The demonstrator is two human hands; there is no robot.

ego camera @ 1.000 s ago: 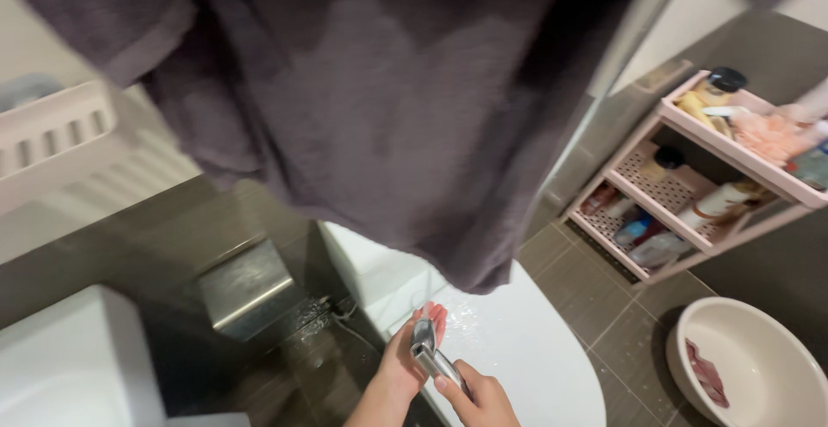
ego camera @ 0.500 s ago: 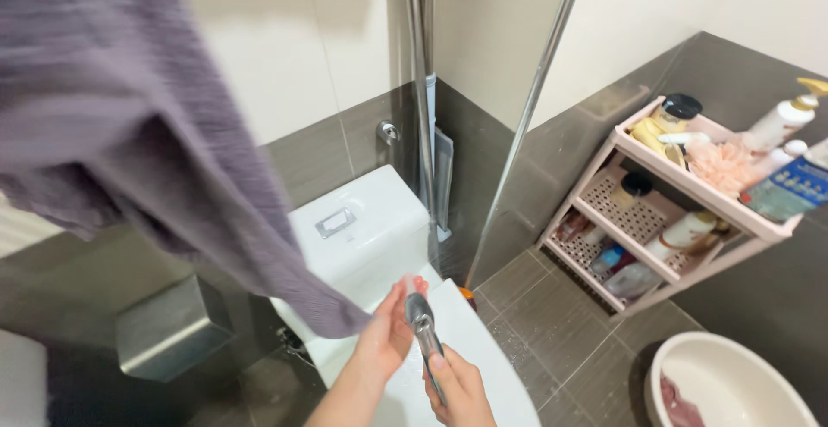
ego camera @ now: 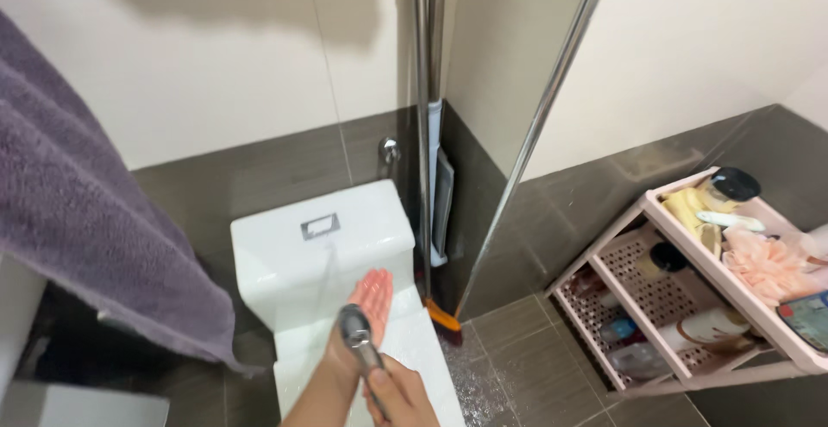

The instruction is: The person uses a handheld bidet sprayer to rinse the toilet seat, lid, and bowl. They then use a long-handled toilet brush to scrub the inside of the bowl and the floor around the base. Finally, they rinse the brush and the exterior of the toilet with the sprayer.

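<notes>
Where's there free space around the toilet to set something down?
The flat top of the toilet tank is bare apart from its flush button. Wet floor tiles between the toilet and the pink rack are open. The rack's shelves are crowded with bottles.

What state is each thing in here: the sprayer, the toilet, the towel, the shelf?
Spray nozzle: held in the right hand, spraying water at the tank.
Left hand: open, palm up, wet.
Toilet: lid closed, wet.
Purple towel: hanging.
Pink shelf rack: upright, stocked with bottles.
Floor tiles: wet.
</notes>
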